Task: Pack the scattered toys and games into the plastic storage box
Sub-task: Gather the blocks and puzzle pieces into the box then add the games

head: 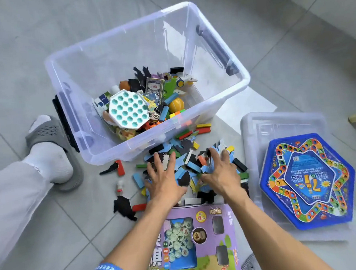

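Observation:
A clear plastic storage box point(228, 94) stands on the floor, partly filled with toys: a white and teal pop-it board point(127, 109), a card deck point(155, 86), a yellow ball point(176, 104). In front of it lies a pile of coloured blocks and puzzle pieces point(190, 165). My left hand point(163, 181) and my right hand point(222, 174) rest palm-down on that pile, fingers spread, cupping pieces between them. A purple chess box point(202, 242) lies under my forearms.
The box's clear lid point(256, 130) lies at the right, with a blue hexagonal board game point(307, 181) on it. My left foot in a grey slipper point(52, 146) stands beside the box. Loose black and red pieces point(123, 203) lie at the left on the grey tiles.

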